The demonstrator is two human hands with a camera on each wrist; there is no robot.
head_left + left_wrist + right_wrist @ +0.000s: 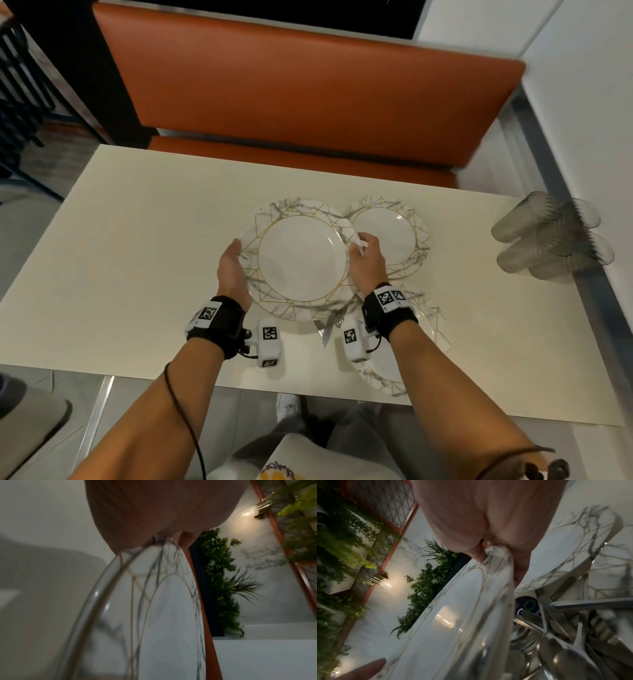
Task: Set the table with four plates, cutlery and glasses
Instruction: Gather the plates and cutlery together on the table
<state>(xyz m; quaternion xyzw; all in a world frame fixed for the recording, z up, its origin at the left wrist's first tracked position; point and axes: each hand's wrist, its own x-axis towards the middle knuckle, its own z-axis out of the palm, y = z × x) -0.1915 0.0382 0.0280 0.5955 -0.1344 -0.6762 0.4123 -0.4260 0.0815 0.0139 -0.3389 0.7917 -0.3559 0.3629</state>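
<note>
The left hand (234, 270) at 9 o'clock and the right hand (365, 260) at 3 o'clock both clamp the rim of 1 marbled plate (301, 258) at mid-table, above the cutlery (329, 325), so plate-laying looks under way, and next it needs carrying level to a seat.

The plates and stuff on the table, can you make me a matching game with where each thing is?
Things:
1. big plate
2. smaller plate
3. glasses
4. cutlery

Places:
A. far right end of the table
B. held at both edges by the left hand and right hand
C. behind the right hand
D. heaped between the wrists

Pairs: 1-B, 2-C, 3-A, 4-D
</note>
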